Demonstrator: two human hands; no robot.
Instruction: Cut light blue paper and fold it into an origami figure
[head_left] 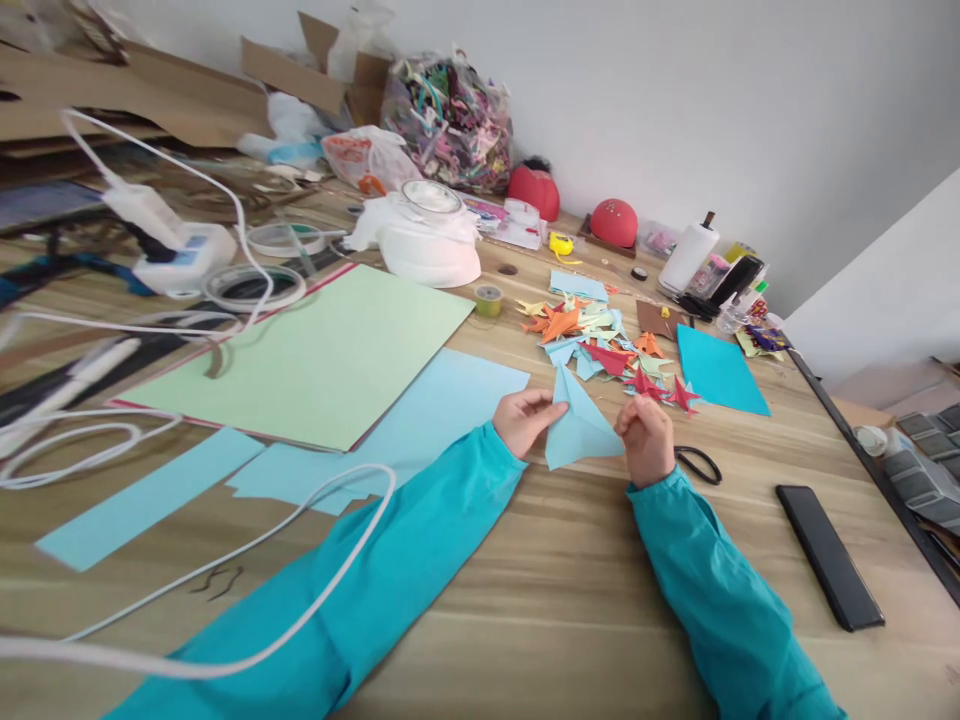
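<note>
A light blue piece of folded paper (581, 428), roughly triangular with a crease showing, is held up over the wooden table between my two hands. My left hand (527, 420) pinches its left edge between thumb and fingers. At its lower right corner, my right hand (645, 432) is closed with the fingertips together on the paper. Just beyond the hands lies a pile of small folded paper figures (592, 345) in orange, red, yellow, green and blue. Light blue sheets (465, 400) lie to the left, partly under a stack of pale green paper (322, 360).
A black phone (829, 556) and a black hair tie (697, 465) lie on the right. A bright blue sheet (722, 369) is behind them. White cable (330, 610) loops across the left front. A white cap (427, 245), tape rolls (255, 287) and filled bags (450, 120) stand farther back.
</note>
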